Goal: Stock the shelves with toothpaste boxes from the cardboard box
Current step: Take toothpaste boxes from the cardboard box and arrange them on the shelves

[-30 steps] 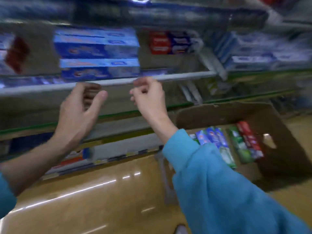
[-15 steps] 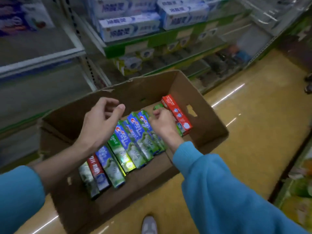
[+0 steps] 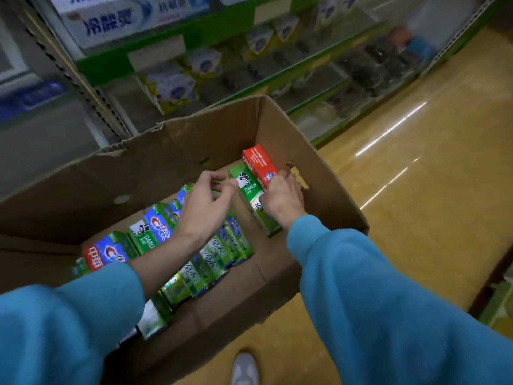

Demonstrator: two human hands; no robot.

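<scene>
single head cam, wide-angle, looks fwd and steeply down, close over cardboard box [image 3: 319,168], shelves [image 3: 194,31] beyond

Glossy yellow floor [image 3: 433,190]; grey shoe [image 3: 244,369] at the bottom edge

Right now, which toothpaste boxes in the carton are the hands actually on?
The green Darlie box and the red box beside it, apart at the carton's far end. The right hand grips them, the left hand touches the green one; the row lies untouched.
</scene>
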